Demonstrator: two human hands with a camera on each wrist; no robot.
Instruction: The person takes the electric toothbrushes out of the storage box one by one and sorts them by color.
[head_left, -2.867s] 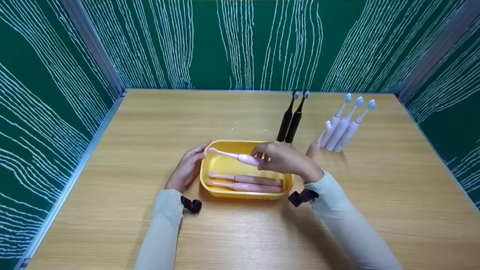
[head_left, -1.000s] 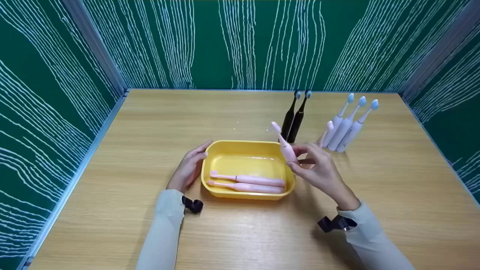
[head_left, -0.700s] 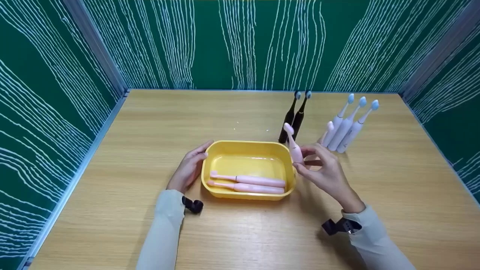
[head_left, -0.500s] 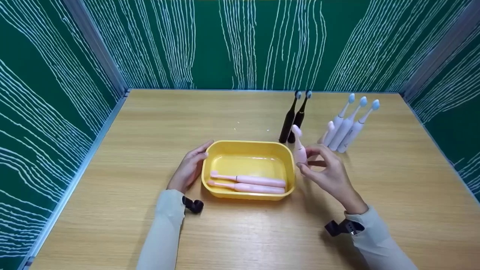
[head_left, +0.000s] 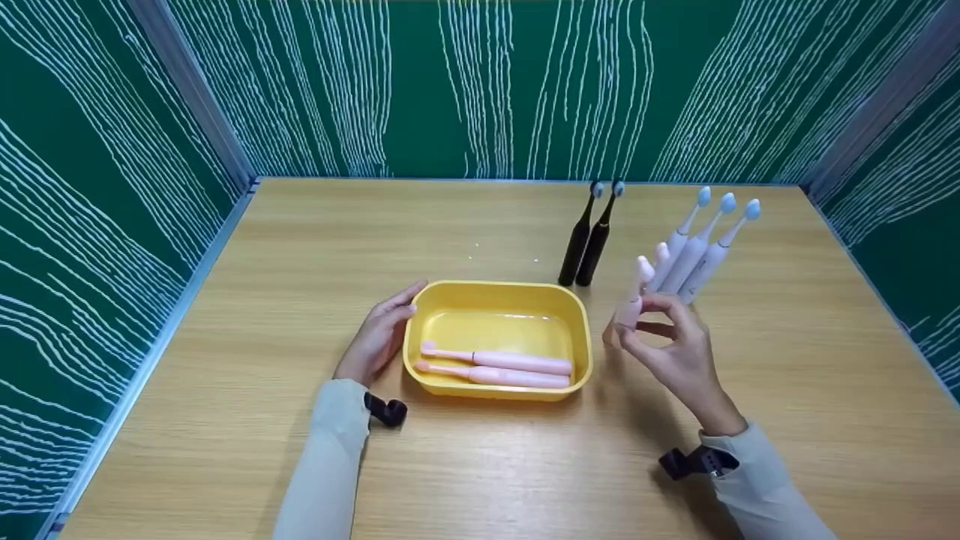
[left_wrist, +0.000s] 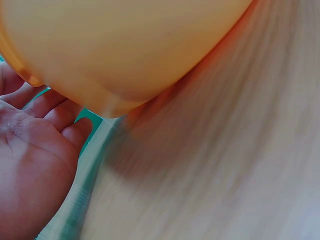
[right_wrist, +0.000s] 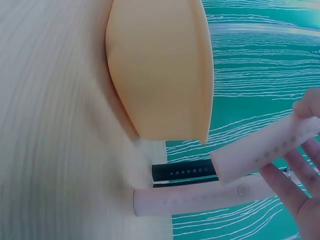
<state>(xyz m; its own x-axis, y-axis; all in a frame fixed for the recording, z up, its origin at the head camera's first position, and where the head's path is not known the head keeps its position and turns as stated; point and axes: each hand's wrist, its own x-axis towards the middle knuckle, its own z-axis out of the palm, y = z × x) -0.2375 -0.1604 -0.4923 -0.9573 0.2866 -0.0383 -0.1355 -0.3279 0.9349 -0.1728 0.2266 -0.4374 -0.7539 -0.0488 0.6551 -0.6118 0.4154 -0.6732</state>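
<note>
My right hand (head_left: 679, 352) pinches a pink electric toothbrush (head_left: 631, 307) by its handle, head up, above the table right of a yellow plastic box (head_left: 587, 352). In the right wrist view the held brush (right_wrist: 260, 150) tilts, its base off the table. Another pink toothbrush (right_wrist: 170, 202) stands upright close by; in the head view the hand mostly covers it. Two pink toothbrushes (head_left: 521, 362) lie side by side in the box, heads to the left. My left hand (head_left: 379, 334) holds the box's left end, thumb at the rim.
Two black toothbrushes (head_left: 575, 244) stand upright behind the box's right end. Three white toothbrushes (head_left: 688, 259) with blue bristles stand farther right, just beyond my right hand. Green panels (head_left: 420, 90) with white lines enclose the wooden table (head_left: 322, 240).
My right hand has carried the pink toothbrush from over the box rightward, turning it from lying flat to head up, beside the standing pink one. The left hand and box stay put.
</note>
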